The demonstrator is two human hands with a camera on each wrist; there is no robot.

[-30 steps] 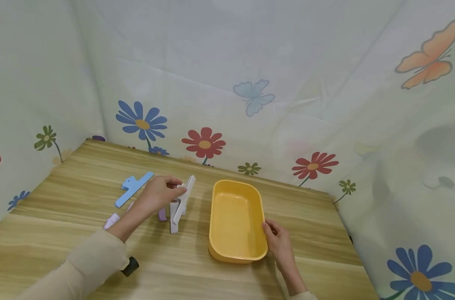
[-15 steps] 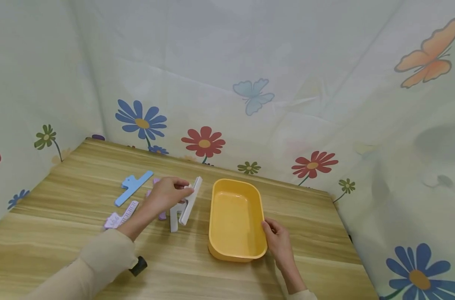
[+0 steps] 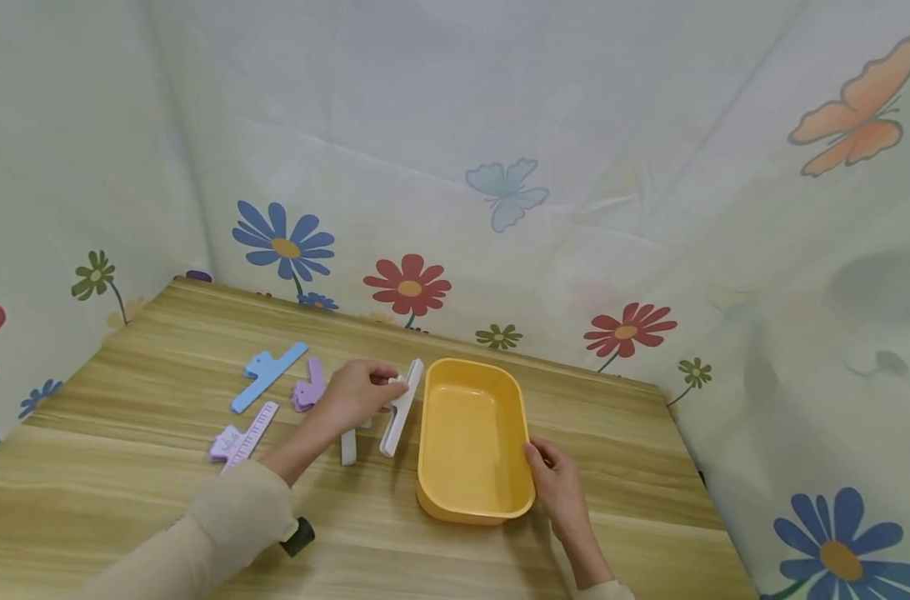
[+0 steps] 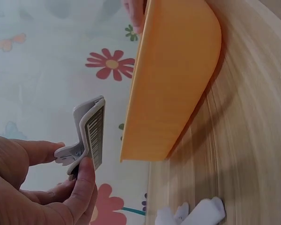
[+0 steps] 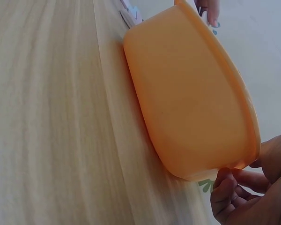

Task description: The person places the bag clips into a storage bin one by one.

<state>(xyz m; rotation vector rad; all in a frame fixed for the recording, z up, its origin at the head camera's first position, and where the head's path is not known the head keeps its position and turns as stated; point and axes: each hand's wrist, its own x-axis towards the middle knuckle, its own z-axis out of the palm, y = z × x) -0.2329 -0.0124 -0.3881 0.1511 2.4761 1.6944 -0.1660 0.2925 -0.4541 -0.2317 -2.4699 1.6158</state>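
Between thumb and fingers, my left hand (image 3: 356, 393) pinches a white clip (image 3: 401, 410) by its grip tabs. In the left wrist view, ruler-like marks line the long bar of that clip (image 4: 92, 131). It is held above the table, just left of a yellow plastic tub (image 3: 422, 433). My right hand (image 3: 560, 483) grips the tub's right rim with thumb and fingers; the right wrist view shows the same hold. Bare wall and floor show inside the tub. Partly hidden under my left hand, another white clip (image 3: 348, 448) lies on the table.
Left of my left hand lie a purple clip (image 3: 310, 387), a lilac clip with ruler marks (image 3: 248, 435) and a blue clip (image 3: 269, 379). The wooden table (image 3: 372, 542) meets a flower-printed cloth (image 3: 395, 183) at its back and sides.
My left hand has moved right with the white clip, away from the other white clip and close to the tub. The purple and lilac clips have come into fuller view. My right hand has stayed put.
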